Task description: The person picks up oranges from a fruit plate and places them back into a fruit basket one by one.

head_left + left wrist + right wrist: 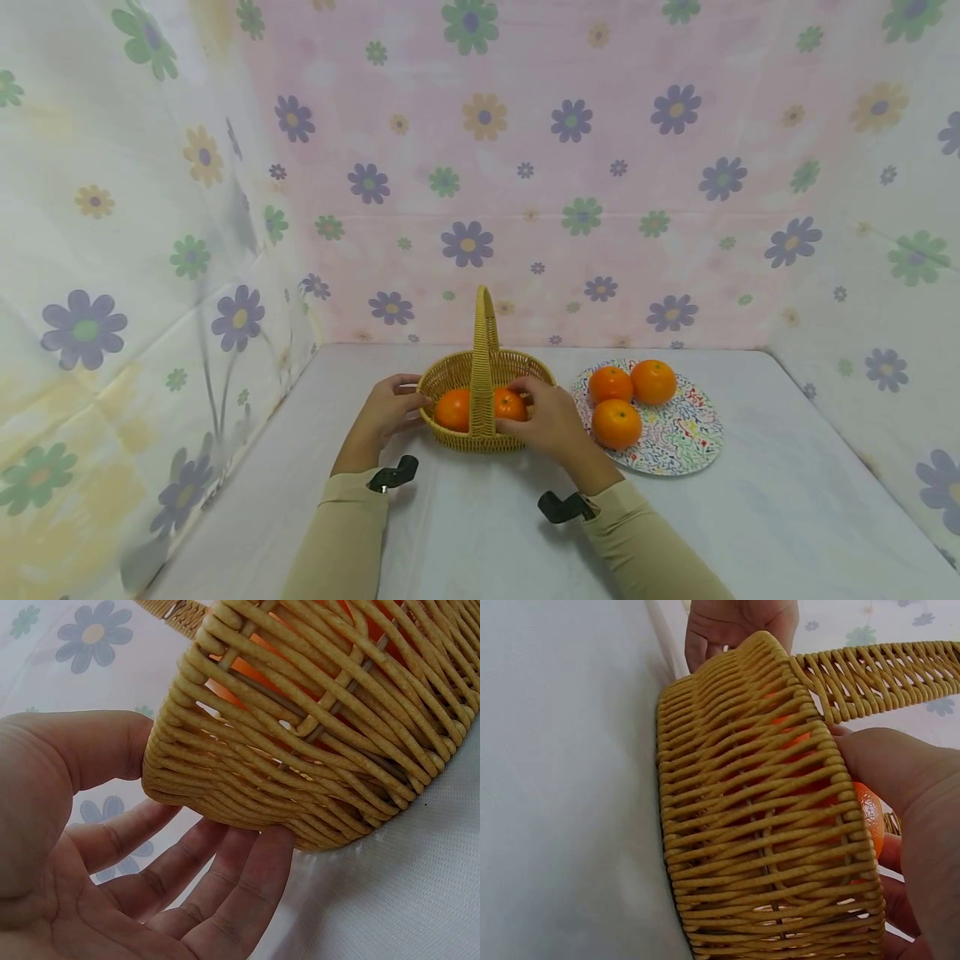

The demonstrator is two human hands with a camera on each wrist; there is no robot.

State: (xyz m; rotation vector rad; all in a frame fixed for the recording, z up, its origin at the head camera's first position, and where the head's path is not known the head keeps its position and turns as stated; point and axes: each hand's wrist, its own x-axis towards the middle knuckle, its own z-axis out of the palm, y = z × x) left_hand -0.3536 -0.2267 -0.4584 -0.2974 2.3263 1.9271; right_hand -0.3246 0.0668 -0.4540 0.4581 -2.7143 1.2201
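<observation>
Wicker basket [453, 440]: we see it upright near the far edge of the worktop [465, 533], slightly left of that edge's middle; its arched handle [482, 358] rises over the centre.
Left hand [386, 411]: holds the basket's left end; in the left wrist view we find the thumb on the rim and the fingers along the outer weave.
Right hand [553, 419]: reaches over the basket's right side, thumb and fingers clasped about the right orange [510, 405] and hiding part of it from us.
Spacing of hands: we note them apart, one at each end of the basket, the handle between them.
Left orange [453, 410]: lies inside the basket, left of the handle; the right orange sits inside, across the handle from it.
Speckled plate [686, 433]: round and white with many-coloured marks, lying right of the basket, toward the worktop's far right corner.
Fruit on plate: we count three, grouped closely on its left part: a front orange [617, 424], a rear left orange [611, 386] and a rear right orange [653, 382].
Beige sleeves [348, 508]: cover both forearms, which enter from the near edge.
Flowered backdrop [420, 150]: rises behind the far edge.
</observation>
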